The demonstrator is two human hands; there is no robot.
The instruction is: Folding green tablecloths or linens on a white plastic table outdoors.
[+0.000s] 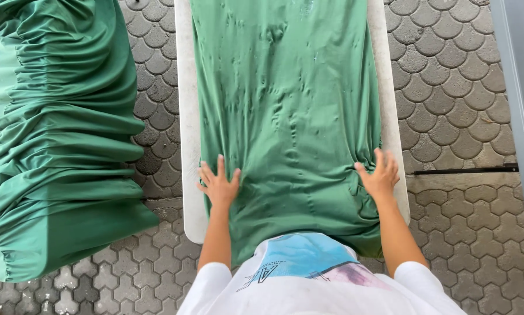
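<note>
A green garment [285,111] lies stretched over a long white board [186,116] that runs away from me. My left hand [218,184] rests flat with fingers spread on the garment's left edge, near the board's near end. On the right edge, my right hand [380,175] presses flat with spread fingers where the cloth bunches into folds. Both hands hold nothing. The garment's near end hangs over the board's end against my white shirt.
A big pile of gathered green fabric [52,134] lies on the paved ground to the left. Grey interlocking paving stones [449,87] surround the board. A grey panel [521,87] stands at the right edge.
</note>
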